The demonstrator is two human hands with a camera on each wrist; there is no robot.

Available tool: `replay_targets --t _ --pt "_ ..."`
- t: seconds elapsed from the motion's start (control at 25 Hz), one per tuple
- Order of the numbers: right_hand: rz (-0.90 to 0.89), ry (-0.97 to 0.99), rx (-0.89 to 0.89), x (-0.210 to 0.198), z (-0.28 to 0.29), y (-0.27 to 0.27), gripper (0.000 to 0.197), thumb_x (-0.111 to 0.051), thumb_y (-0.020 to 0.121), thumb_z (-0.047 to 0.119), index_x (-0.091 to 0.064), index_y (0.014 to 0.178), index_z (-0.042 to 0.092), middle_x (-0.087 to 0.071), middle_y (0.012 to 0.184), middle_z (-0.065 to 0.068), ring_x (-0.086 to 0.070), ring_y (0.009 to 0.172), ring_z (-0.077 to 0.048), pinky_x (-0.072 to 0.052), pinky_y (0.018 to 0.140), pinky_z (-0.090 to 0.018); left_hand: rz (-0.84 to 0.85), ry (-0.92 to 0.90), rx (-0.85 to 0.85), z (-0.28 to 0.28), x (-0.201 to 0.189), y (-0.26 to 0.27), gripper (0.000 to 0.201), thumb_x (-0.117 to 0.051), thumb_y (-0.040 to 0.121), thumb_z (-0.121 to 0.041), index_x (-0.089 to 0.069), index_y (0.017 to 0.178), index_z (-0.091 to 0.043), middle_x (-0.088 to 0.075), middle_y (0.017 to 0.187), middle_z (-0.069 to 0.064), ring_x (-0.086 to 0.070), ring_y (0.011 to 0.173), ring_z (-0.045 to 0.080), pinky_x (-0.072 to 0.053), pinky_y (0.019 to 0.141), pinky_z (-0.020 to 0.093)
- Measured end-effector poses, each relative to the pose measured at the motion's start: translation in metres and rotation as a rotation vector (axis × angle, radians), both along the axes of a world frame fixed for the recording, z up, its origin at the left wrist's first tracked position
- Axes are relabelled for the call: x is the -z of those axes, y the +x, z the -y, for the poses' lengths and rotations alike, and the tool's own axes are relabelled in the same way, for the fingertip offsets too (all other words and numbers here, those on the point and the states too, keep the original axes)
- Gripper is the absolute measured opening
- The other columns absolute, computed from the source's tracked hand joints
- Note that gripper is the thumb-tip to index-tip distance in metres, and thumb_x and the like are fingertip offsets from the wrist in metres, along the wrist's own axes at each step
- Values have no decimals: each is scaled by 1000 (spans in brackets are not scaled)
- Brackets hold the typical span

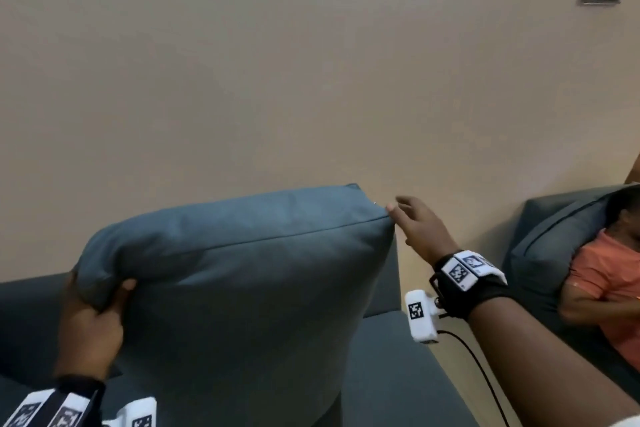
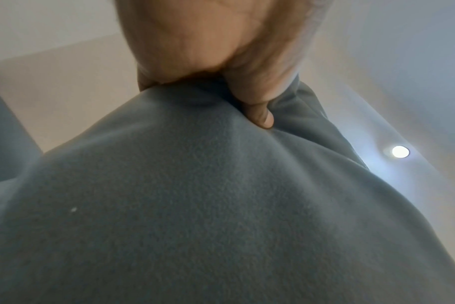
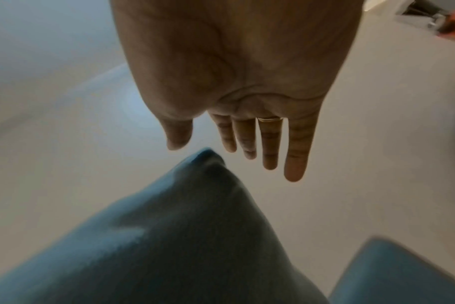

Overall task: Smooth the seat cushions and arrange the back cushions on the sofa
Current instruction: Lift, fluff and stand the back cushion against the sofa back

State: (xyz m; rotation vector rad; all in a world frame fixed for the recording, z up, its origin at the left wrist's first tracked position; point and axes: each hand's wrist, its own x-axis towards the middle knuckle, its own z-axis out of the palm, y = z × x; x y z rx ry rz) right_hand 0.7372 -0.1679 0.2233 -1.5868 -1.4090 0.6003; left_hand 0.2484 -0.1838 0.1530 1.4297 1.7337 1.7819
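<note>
We see soft, dim indoor light with no hard shadows. Where the left hand (image 2: 210, 47) grips the cushion (image 2: 195, 205), the fabric close to the lens is grainy, and a round ceiling lamp (image 2: 400, 151) right of that grip glares white with a bluish halo. Below the right hand (image 3: 237, 82), whose fingers hang straight, the cushion corner smears with blur. In the head view, the wall (image 1: 277, 62) bows toward the edges.

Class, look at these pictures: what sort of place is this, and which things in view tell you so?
Probably a living room at home: a blue-grey sofa with a loose cushion held up, a plain wall, and a person lying on a second sofa.
</note>
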Motion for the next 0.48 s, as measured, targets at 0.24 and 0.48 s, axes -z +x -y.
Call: replay_targets --t 0.24,0.48 --pt "-365 -100 -207 40 15 -30 62 -67 76 66 -48 128 39 -58 131 14 -56 119 -10 -54 95 -57 77 -177 48 0 -7 -9 51 -63 95 -40 -57 134 -8 -59 133 24 -55 122 37 -40 97 40" --pt "-353 21 -188 49 -8 -57 74 -77 69 65 -54 129 28 -68 124 4 -65 115 -20 -57 89 -53 268 -145 20 12 2 -19 81 -57 82 -74 -34 146 -29 -50 144 5 -47 132 24 -35 114 46"
